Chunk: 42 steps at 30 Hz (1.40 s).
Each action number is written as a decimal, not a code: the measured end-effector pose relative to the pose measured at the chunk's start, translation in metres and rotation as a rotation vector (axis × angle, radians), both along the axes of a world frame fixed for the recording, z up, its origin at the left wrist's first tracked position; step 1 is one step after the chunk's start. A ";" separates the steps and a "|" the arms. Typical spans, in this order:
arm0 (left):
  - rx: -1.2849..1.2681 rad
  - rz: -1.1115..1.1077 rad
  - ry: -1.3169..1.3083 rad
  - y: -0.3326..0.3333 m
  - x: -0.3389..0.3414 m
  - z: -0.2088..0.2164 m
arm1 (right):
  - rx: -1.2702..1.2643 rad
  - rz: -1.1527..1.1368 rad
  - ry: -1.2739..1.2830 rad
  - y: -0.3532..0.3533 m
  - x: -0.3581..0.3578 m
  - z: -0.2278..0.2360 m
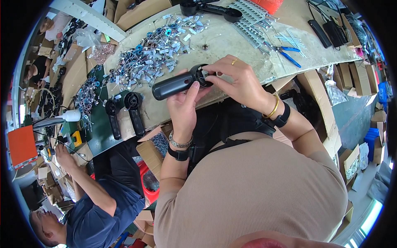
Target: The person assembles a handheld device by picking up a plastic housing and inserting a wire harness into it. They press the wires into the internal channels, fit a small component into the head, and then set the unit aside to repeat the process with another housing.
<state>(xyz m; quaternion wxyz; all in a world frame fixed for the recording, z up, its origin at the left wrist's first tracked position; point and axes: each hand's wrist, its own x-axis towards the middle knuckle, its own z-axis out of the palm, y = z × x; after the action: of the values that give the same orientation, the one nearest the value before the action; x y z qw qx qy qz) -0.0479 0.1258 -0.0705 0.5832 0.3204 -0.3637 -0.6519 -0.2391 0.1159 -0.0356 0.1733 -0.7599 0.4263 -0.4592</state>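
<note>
The casing (171, 87), black and long-handled, is held just above the near edge of the table (264, 70), handle to the left and round end to the right. The left hand (184, 109) wraps it, thumb pressed on the near side and fingers curled around beneath, seemingly to steady it so that the round end faces the right hand (237, 78). There the thumb and fingertips are drawn close together at the opening; whether they pinch a small part or only the rim, I cannot tell, since they cover most of what lies inside. The left hand's fingers are largely hidden by the casing. The heap of wired parts (153, 53) lies beyond, probably for easy reach, with two similar shells (134, 113) to the left and the pliers (288, 56) to the right. Single parts blur together in the heap, the black pieces (211, 10) at the top are cut off, and a co-worker's hand (64, 156) at left touches something too small to make out.
</note>
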 end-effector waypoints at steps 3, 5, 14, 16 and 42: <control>0.001 -0.006 0.000 -0.001 0.000 0.002 | 0.071 -0.001 -0.020 -0.001 0.001 0.001; -0.009 0.008 -0.015 -0.001 0.000 0.000 | 0.042 0.003 0.003 -0.002 -0.002 -0.002; -0.038 0.009 -0.014 -0.004 0.009 -0.005 | 0.396 0.127 -0.220 -0.010 -0.010 0.004; -0.042 -0.015 -0.019 -0.005 0.012 -0.009 | 0.485 0.200 -0.299 -0.012 -0.012 0.006; 0.240 -0.823 0.084 -0.016 0.036 0.027 | -0.330 0.500 0.146 -0.019 -0.024 0.018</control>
<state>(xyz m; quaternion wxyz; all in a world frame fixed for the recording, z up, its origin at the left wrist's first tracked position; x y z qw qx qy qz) -0.0114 0.1100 -0.0437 0.2477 0.1873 -0.3587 -0.8803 -0.2630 0.0968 -0.0177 0.1240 -0.8900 0.1573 -0.4096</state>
